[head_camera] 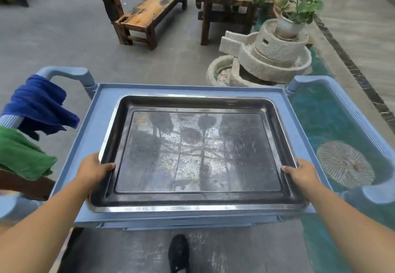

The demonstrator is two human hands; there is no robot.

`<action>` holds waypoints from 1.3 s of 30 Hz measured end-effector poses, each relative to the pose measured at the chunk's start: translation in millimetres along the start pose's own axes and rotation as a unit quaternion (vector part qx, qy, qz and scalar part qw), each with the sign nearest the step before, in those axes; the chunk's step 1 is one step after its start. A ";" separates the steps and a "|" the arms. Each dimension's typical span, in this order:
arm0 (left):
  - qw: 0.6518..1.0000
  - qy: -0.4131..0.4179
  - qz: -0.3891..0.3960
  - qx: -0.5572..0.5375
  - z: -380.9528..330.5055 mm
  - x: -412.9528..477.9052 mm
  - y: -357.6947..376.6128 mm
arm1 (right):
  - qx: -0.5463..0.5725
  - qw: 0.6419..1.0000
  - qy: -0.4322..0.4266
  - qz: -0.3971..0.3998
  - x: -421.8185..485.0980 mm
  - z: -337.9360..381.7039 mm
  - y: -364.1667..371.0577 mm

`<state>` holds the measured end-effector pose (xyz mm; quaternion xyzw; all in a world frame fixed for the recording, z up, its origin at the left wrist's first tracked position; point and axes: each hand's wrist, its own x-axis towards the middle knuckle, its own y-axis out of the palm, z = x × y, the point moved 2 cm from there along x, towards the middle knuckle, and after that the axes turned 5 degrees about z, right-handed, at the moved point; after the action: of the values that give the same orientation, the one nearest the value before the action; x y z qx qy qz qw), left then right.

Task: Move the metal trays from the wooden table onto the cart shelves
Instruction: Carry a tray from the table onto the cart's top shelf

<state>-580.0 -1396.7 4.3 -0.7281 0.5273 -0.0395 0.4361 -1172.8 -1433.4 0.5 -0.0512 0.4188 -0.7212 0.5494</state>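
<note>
You are holding a rectangular metal tray (197, 151) over the top shelf of the blue cart (94, 123), its near edge reaching toward you past the shelf's front lip. Your left hand (94, 171) is clamping the tray's left rim, thumb lying over the edge inside; your right hand (300, 175) is clamping the right rim the same way. The tray is shallow, with a raised border, rounded corners and a bright rolled rim. Its flat floor is scratched, dull and stained, mirroring dark shapes overhead. Blue and green cloths (38, 106) are hanging on the cart's left handle.
</note>
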 end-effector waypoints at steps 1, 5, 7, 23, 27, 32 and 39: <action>1.000 0.000 -0.001 0.003 -0.2 0.4 1.0 | -0.001 1.000 0.000 -0.001 1.9 -0.4 1.5; 1.000 0.004 -0.012 0.016 0.0 -0.3 5.8 | -0.040 0.999 0.002 -0.010 6.8 -1.5 2.2; 0.999 0.012 -0.019 0.026 0.1 -0.5 7.1 | -0.051 0.999 -0.001 -0.011 8.3 -2.3 2.7; 0.936 0.212 -0.098 0.263 -23.1 -64.0 35.4 | -0.233 0.946 -0.211 -0.076 -51.9 15.9 14.0; 0.917 0.282 0.031 0.280 -31.1 -97.4 62.6 | -0.287 0.913 -0.282 0.066 -87.7 23.3 37.2; 0.894 0.275 0.135 0.326 -19.1 -108.9 71.3 | -0.381 0.864 -0.289 0.157 -109.1 14.5 62.0; 0.864 0.277 0.103 0.408 -10.2 -112.5 82.7 | -0.420 0.847 -0.284 0.159 -107.0 4.9 71.3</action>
<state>-695.5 -1317.7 -0.1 -0.3861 0.6353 -0.4059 0.5317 -1074.9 -1350.0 -2.0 -0.4117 0.5098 -0.3335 0.6778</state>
